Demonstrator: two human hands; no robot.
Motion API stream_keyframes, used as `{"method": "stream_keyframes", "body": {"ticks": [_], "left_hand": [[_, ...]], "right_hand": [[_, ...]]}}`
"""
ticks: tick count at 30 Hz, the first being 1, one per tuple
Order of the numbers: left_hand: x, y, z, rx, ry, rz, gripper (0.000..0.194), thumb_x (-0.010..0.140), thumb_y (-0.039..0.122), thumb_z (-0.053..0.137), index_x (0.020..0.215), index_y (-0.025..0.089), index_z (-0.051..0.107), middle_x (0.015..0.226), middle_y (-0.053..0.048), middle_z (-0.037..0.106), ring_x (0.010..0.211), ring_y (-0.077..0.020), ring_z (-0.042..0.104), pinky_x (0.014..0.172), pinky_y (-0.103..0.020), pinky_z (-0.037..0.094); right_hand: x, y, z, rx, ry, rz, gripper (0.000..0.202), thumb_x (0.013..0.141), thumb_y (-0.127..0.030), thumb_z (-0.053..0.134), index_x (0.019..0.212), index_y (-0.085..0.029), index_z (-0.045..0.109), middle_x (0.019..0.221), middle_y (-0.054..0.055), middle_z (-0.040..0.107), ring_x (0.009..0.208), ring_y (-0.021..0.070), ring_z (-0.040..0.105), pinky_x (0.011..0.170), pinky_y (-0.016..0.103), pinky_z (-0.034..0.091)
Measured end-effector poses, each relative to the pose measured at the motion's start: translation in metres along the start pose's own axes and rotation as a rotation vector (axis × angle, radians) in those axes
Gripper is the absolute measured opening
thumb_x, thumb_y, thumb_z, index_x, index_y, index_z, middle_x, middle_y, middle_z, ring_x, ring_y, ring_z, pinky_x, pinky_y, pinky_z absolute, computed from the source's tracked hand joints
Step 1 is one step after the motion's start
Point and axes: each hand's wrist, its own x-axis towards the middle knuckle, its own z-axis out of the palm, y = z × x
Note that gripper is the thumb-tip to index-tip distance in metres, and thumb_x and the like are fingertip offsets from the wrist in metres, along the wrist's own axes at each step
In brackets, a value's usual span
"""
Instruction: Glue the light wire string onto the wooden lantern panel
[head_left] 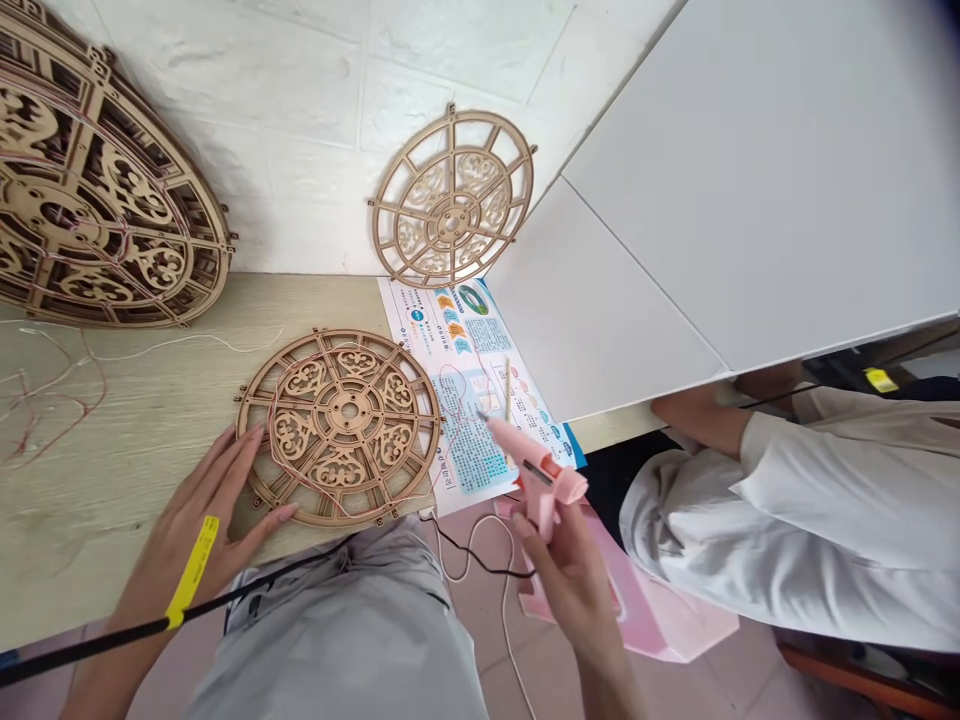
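Note:
A round wooden openwork panel (349,411) with scroll cut-outs lies flat on the table in front of me, a thin red-and-white wire looped over it. My left hand (199,495) rests at its lower left rim, fingers stretched and thumb apart, the tips touching the edge. In my right hand (566,565) is a pink glue gun (534,465), gripped by its handle. Its dark nozzle points up and left, over a printed sheet (469,400) and to the right of the panel. A thin pale stick (508,395) lies on the sheet near the nozzle.
A similar round panel (452,215) leans on the white wall, and a stack of them (112,190) stands at the left. Loose wires (60,390) trail over the table (112,440). A grey partition (675,200) rises at right; beyond sits another person (810,500). Cables (506,620) hang below.

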Motion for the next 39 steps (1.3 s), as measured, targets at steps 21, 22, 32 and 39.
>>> {"method": "stream_keyframes", "body": {"ticks": [21,22,32,39], "left_hand": [[0.005,0.004,-0.01,-0.032,0.004,0.005,0.084,0.092,0.067,0.045,0.162,0.028,0.02,0.157,-0.003,0.04,0.15,-0.0231,0.037,0.123,-0.04,0.043],[0.005,0.005,-0.01,-0.038,0.003,0.003,0.084,0.092,0.066,0.046,0.162,0.028,0.02,0.156,-0.003,0.041,0.151,-0.0228,0.036,0.124,-0.04,0.042],[0.005,0.005,-0.011,-0.064,-0.014,-0.017,0.084,0.092,0.064,0.049,0.162,0.028,0.02,0.157,-0.004,0.039,0.153,-0.0236,0.033,0.127,-0.041,0.039],[0.005,0.005,-0.012,-0.064,-0.029,-0.034,0.084,0.092,0.065,0.048,0.163,0.029,0.019,0.158,-0.003,0.038,0.152,-0.0234,0.034,0.124,-0.04,0.042]], "right_hand": [[0.095,0.105,-0.016,-0.761,0.172,-0.394,0.045,0.104,-0.043,0.042,0.132,-0.012,0.058,0.108,0.016,0.068,0.097,0.027,0.058,0.087,0.041,0.047],[0.094,0.102,-0.015,-0.755,0.198,-0.389,0.045,0.104,-0.044,0.044,0.131,-0.012,0.058,0.11,0.017,0.068,0.099,0.0274,0.058,0.088,0.041,0.047],[0.078,0.037,0.016,-0.662,0.27,-0.127,0.043,0.097,-0.05,0.053,0.07,-0.017,0.056,0.072,0.008,0.059,0.071,0.0182,0.051,0.066,0.031,0.035],[0.09,0.03,0.028,-0.351,-0.022,0.332,0.027,0.085,-0.041,0.056,0.071,-0.019,0.052,0.067,0.005,0.054,0.058,0.0152,0.041,0.058,0.028,0.02]]}}
